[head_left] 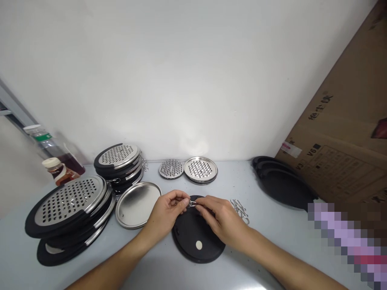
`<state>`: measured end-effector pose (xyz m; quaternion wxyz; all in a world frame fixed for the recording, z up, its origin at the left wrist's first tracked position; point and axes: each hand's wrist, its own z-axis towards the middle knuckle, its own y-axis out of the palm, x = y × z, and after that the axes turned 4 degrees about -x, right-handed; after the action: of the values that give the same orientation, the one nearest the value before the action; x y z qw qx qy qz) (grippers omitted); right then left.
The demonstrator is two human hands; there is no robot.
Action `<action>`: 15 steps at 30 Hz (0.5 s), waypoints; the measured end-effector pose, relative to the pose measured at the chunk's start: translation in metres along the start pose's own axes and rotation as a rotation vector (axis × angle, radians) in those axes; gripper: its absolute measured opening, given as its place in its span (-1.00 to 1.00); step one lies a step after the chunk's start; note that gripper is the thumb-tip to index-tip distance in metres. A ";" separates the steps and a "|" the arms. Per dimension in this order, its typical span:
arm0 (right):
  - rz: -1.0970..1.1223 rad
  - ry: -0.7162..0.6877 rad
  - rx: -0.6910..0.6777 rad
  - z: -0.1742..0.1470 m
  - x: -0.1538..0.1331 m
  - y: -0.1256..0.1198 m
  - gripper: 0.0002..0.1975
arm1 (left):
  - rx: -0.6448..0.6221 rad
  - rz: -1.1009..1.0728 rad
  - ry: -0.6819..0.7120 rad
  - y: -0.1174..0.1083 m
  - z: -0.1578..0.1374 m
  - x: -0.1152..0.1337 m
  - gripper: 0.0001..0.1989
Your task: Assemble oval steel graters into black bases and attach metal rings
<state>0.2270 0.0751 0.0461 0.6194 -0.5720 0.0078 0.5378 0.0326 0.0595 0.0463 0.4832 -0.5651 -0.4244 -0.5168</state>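
Note:
Both of my hands meet over the far edge of a round black disc (193, 233) with a pale round spot on it. My left hand (171, 209) is closed, thumb and fingers pinching one end of a small metal wire hook (192, 204). The other end of that hook is pinched between the fingers of my right hand (222, 217). Fingertips partly cover the hook, so I cannot tell whether it passes through the disc. To the right lies a small pile of similar wire hooks (240, 210), partly behind my right hand.
At left stand a near stack of round graters (69, 201) and a farther grater stack (118, 157). A shallow metal disc (136, 205) lies beside them. Perforated metal discs (200, 169) lie near the wall. Black curved pieces (281, 185) lean by a cardboard box (338, 133); bottles (60, 171) stand far left.

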 end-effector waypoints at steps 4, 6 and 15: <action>0.107 0.028 0.010 -0.001 -0.003 0.003 -0.79 | -0.049 -0.016 -0.007 0.002 0.000 0.002 -0.80; 0.131 0.037 0.016 -0.002 -0.003 0.005 -0.78 | -0.051 -0.021 -0.008 0.002 -0.001 0.003 -0.82; -0.048 -0.273 0.362 -0.009 -0.001 0.013 -0.80 | -0.067 -0.193 -0.044 0.001 -0.007 0.007 -0.86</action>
<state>0.2230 0.0652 0.0341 0.7198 -0.3734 0.0066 0.5852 0.0334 0.0523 0.0534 0.4027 -0.5486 -0.4698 -0.5623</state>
